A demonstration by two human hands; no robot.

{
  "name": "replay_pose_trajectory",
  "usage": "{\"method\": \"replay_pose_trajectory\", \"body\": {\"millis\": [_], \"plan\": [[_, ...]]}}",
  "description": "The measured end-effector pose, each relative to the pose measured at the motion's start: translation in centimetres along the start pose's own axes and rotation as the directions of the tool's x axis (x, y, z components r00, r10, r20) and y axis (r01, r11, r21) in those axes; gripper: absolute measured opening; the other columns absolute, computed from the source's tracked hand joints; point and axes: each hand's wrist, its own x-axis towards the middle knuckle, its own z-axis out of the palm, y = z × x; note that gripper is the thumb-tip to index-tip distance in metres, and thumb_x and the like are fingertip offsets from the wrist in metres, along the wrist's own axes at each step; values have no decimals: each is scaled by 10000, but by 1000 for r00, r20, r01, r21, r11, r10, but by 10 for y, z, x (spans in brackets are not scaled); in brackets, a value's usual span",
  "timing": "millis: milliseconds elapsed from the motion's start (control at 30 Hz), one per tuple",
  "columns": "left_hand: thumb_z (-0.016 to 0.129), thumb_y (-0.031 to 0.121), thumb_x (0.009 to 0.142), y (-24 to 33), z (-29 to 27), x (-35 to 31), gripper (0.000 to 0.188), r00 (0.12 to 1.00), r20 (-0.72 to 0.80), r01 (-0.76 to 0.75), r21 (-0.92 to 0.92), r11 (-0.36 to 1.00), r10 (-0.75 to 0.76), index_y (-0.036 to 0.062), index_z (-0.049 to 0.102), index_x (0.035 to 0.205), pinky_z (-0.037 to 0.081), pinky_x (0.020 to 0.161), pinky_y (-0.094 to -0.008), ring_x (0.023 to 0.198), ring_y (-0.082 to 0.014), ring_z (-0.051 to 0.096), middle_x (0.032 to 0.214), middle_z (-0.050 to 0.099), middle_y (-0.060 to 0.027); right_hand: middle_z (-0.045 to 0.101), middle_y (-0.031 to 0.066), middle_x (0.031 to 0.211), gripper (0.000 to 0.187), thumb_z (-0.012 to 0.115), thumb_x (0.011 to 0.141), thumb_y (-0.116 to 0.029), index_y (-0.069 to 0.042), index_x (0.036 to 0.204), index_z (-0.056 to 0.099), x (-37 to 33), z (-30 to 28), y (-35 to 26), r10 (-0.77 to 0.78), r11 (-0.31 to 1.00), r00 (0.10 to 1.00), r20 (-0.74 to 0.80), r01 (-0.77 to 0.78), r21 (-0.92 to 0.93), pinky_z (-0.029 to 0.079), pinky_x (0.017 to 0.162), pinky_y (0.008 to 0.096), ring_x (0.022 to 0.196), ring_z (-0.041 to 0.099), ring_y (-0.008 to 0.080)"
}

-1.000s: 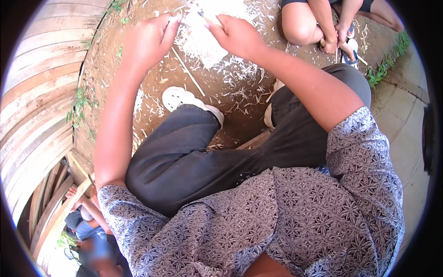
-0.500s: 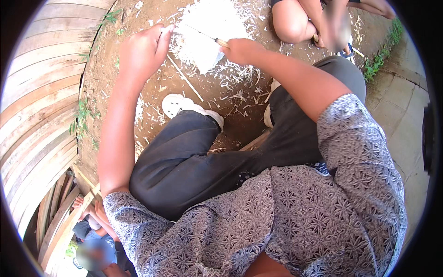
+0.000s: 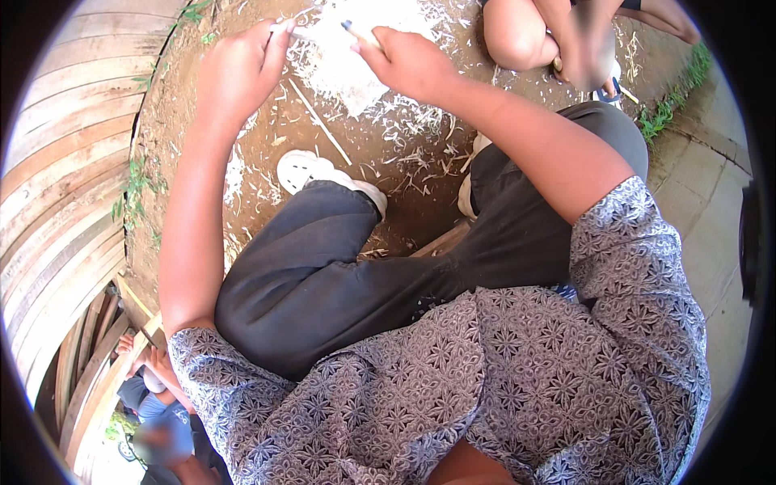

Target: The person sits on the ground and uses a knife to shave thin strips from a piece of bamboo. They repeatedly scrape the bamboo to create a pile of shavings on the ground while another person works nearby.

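My left hand (image 3: 241,71) is closed, thumb on top, around a pale thin strip of wood or bamboo (image 3: 301,32) whose end pokes out toward the middle. Across from it, my right hand (image 3: 412,65) grips a knife (image 3: 365,34) by its light wooden handle, which has a dark collar. The blade is lost against the bright ground beyond. Below and between both hands lies a heap of white shavings (image 3: 343,69), partly washed out by glare. A slim pale stick (image 3: 321,121) rests on the brown soil nearer to me.
My white clogs (image 3: 311,171) and dark-trousered legs are close below. Another person's bare legs (image 3: 513,36) and hands are at the far right. A curved wall of wooden boards (image 3: 73,145) runs along the left. A second person (image 3: 166,436) sits at the lower left, beside timber.
My right hand has turned and risen slightly, so the knife's blade no longer shows plainly. My left hand has shifted a little left and away, still holding the strip.
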Motion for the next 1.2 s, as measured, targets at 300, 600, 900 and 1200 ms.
{"method": "replay_pose_trajectory", "body": {"millis": [300, 600, 900, 1200], "plan": [[564, 383, 1045, 7, 8, 2, 418, 986, -101, -136, 0, 991, 135, 62, 650, 792, 464, 541, -455, 571, -372, 612, 632, 613, -169, 717, 250, 942, 522, 426, 1058, -421, 14, 1134, 705, 12, 12, 43, 191, 973, 895, 404, -117, -201, 546, 836, 474, 954, 710, 355], [551, 402, 1046, 19, -1, 0, 438, 996, -41, -78, 98, 992, 83, 64, 644, 784, 466, 540, -463, 584, -380, 611, 625, 611, -158, 722, 222, 976, 483, 485, 1052, -377, 18, 1326, 532, 0, 8, 30, 65, 974, 964, 257, -5, -227, 533, 873, 478, 959, 714, 365], [532, 340, 1031, 3, 11, 6, 390, 997, -75, 20, -30, 999, -23, 18, 673, 861, 506, 688, -518, 737, -438, 650, 783, 664, -252, 726, 211, 992, 455, 546, 1018, -414, -67, 1305, 605, 8, 19, 55, 74, 994, 986, 150, -61, -90, 534, 846, 476, 918, 713, 375], [517, 343, 1035, -10, -13, 12, 399, 993, -25, 111, -22, 994, -111, 10, 686, 895, 510, 736, -564, 809, -479, 659, 848, 677, -287, 706, 256, 1012, 478, 544, 1035, -312, -186, 1494, 509, -2, 15, -1, -126, 991, 979, -162, 130, 14, 537, 845, 478, 947, 710, 390]]}}
